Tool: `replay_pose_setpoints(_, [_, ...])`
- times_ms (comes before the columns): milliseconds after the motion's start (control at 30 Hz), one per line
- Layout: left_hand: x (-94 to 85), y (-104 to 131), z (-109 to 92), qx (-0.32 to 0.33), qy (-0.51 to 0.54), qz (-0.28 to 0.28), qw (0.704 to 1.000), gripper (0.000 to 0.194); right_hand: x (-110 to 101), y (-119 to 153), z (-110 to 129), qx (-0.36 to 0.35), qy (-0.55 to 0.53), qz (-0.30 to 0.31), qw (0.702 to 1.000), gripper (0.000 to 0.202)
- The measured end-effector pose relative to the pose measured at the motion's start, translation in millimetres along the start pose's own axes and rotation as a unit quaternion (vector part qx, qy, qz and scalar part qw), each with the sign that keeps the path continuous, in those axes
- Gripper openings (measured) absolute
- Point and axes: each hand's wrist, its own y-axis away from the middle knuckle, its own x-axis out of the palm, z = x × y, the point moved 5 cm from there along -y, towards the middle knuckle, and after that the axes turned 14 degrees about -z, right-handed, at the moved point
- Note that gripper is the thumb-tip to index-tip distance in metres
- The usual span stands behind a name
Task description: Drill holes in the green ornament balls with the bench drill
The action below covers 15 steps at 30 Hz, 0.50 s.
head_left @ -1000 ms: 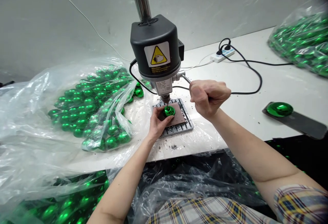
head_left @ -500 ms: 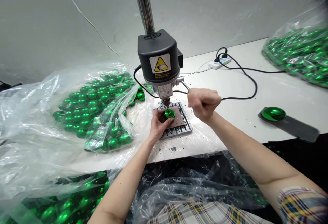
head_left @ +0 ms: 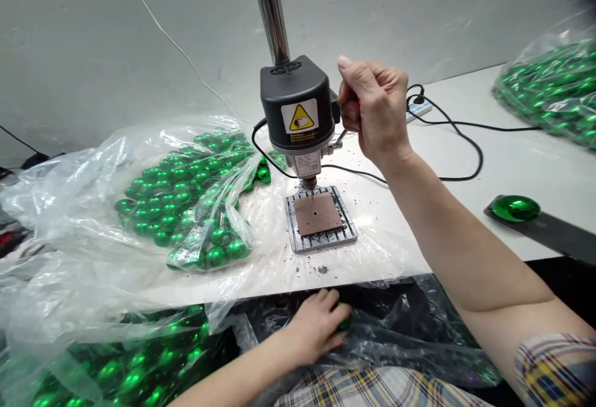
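Observation:
My left hand (head_left: 319, 323) is low in front of the table edge, over a clear plastic bag (head_left: 386, 345), its fingers closed round a shiny green ball (head_left: 344, 319), mostly hidden by them. Beside the head of a small drill press (head_left: 298, 106), my right hand (head_left: 375, 103) is raised and closed round the feed lever (head_left: 339, 140); only a short piece of the lever shows below the fingers. Under the chuck (head_left: 308, 182), a brown square board (head_left: 321, 224) with a small dark hole lies on the slotted grey base (head_left: 298, 247), with dark shavings round it.
On the left, an open plastic bag (head_left: 93, 171) spills many green balls (head_left: 172, 196) onto the table. Another full bag (head_left: 554, 87) stands far right. A green rounded piece (head_left: 516, 208) rests on a dark phone (head_left: 559, 233). A black cable (head_left: 475, 152) runs to a power strip (head_left: 419, 108).
My left hand has taken the green ball off the board and down past the table's front edge. My right hand has risen with the lever, and the chuck is clear of the ball.

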Motion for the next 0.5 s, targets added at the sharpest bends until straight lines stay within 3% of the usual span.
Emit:
replay_pose_setpoints(67, [28.8,16.1,1.1,0.006,-0.082,0.089,0.993,0.054,0.3,2.4,2.9,-0.003,0.0,-0.011,1.0,0.058])
replay_pose_setpoints(100, [34.5,20.7,0.9,0.008,-0.096,0.111,0.989,0.056,0.4,2.9,3.8,-0.005,0.0,-0.014,1.0,0.057])
replay_pose_setpoints(167, [24.8,21.4,-2.3,0.019,-0.061,0.103,0.993,0.051,0.6,2.3,3.9,-0.008,0.002,-0.01,1.0,0.055])
replay_pose_setpoints(200, [8.4,16.8,-2.6,0.019,-0.019,0.066,0.997,0.046,0.3,1.5,3.0,-0.011,0.002,-0.007,1.0,0.054])
replay_pose_setpoints(267, [-43.6,-1.5,8.7,0.004,0.084,-0.065,0.994,0.034,-0.7,-0.5,-0.4,-0.02,0.002,0.004,1.0,0.054])
replay_pose_setpoints(333, [-109.7,-26.4,48.6,-0.079,0.119,-0.261,0.955,0.028,-2.0,-2.5,-4.2,-0.037,0.001,0.012,0.999,0.052])
replay_pose_setpoints(400, [-166.2,-52.6,104.3,-0.181,0.03,-0.4,0.898,0.022,-2.9,-3.7,-6.6,-0.053,0.0,0.016,0.998,0.05])
replay_pose_setpoints(433, [-185.4,-67.7,133.2,-0.228,-0.017,-0.416,0.88,0.022,-3.4,-3.9,-7.2,-0.056,-0.002,0.014,0.998,0.049])
replay_pose_setpoints(500, [-207.0,-99.4,184.9,-0.284,-0.074,-0.388,0.874,0.028,-4.1,-3.8,-7.0,-0.055,-0.004,0.008,0.998,0.048])
